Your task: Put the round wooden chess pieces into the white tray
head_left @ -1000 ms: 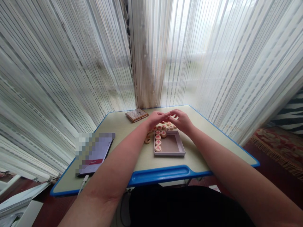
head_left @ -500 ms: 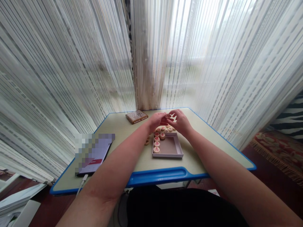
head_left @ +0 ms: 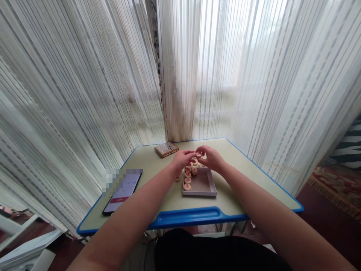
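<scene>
Above the far end of a shallow white box (head_left: 199, 193), my right hand (head_left: 210, 157) pinches a round wooden xiangqi piece (head_left: 199, 154) between thumb and fingers. From the other side, my left hand (head_left: 182, 159) has its fingertips on that same piece. Inside the box, a column of pieces with red characters runs down the left side, the nearest being a red-marked piece (head_left: 187, 187). Another red piece (head_left: 194, 171) sits beside the top of that column. More loose pieces lie beyond the box under my hands, partly hidden by them.
A brown patterned box (head_left: 166, 149) lies toward the back left of the table. On the left, a phone (head_left: 124, 190) rests near the blue edge. A blue trough (head_left: 188, 216) runs along the table's front. Striped curtains (head_left: 180, 75) hang behind.
The view has shifted, so the table sits lower in the picture. My hands have drawn closer together, and the piece between them now shows its face more clearly. The pieces in the box look unchanged.
</scene>
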`<control>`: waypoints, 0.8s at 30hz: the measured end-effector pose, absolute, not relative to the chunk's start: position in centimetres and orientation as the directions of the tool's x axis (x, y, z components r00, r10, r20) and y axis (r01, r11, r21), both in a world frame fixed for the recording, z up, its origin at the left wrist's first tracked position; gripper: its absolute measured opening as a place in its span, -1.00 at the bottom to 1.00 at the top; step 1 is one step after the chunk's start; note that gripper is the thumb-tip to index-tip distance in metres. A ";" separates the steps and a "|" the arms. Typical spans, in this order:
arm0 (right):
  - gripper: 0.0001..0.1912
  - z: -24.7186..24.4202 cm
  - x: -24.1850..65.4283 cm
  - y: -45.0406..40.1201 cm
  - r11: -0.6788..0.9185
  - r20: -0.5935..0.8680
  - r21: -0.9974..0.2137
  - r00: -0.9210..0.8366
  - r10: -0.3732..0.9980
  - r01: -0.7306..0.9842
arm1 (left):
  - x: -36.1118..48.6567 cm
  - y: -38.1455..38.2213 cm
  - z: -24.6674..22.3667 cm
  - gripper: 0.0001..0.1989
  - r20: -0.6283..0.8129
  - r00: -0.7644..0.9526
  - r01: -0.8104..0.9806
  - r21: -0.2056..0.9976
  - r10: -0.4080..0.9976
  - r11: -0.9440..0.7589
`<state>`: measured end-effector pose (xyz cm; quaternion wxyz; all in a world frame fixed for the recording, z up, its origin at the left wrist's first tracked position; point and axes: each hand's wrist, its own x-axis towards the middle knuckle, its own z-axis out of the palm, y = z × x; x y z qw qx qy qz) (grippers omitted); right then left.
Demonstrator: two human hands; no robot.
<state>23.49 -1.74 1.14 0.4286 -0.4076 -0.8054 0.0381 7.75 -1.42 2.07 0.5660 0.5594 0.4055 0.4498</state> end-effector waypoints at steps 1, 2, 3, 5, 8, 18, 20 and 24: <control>-0.82 1.2 23.4 -1.9 0.675 0.660 -0.405 -0.313 0.682 0.616 | 7.6 -1.8 2.0 -0.77 0.058 0.268 -0.066 0.997 0.962 -0.042; -0.82 1.3 23.2 -2.1 0.684 0.662 -0.398 -0.324 0.676 0.612 | 7.4 -2.1 1.9 -0.74 0.077 0.254 -0.078 0.995 0.964 -0.059; -0.82 1.4 23.1 -2.3 0.687 0.661 -0.394 -0.331 0.674 0.611 | 7.3 -2.3 1.8 -0.73 0.100 0.234 -0.094 0.992 0.967 -0.080; -0.76 1.6 22.9 -2.5 0.672 0.650 -0.400 -0.325 0.687 0.623 | 7.2 -2.4 1.6 -0.71 0.128 0.201 -0.145 0.984 0.971 -0.100; -0.68 1.8 22.6 -2.8 0.640 0.615 -0.428 -0.313 0.723 0.638 | 6.9 -2.2 1.1 -0.66 0.114 0.187 -0.222 0.972 0.976 -0.071; -0.85 3.3 22.7 -3.9 0.677 0.609 -0.328 -0.400 0.685 0.659 | 6.4 -2.5 0.8 -0.72 0.141 0.212 -0.242 0.966 0.967 -0.088; -0.85 3.8 22.8 -4.1 0.671 0.601 -0.302 -0.411 0.686 0.677 | 6.4 -2.5 0.9 -0.72 0.149 0.212 -0.235 0.967 0.966 -0.098; -0.88 4.9 22.6 -4.7 0.631 0.589 -0.263 -0.396 0.704 0.730 | 6.0 -1.9 1.5 -0.75 0.233 0.238 -0.153 0.968 0.943 -0.201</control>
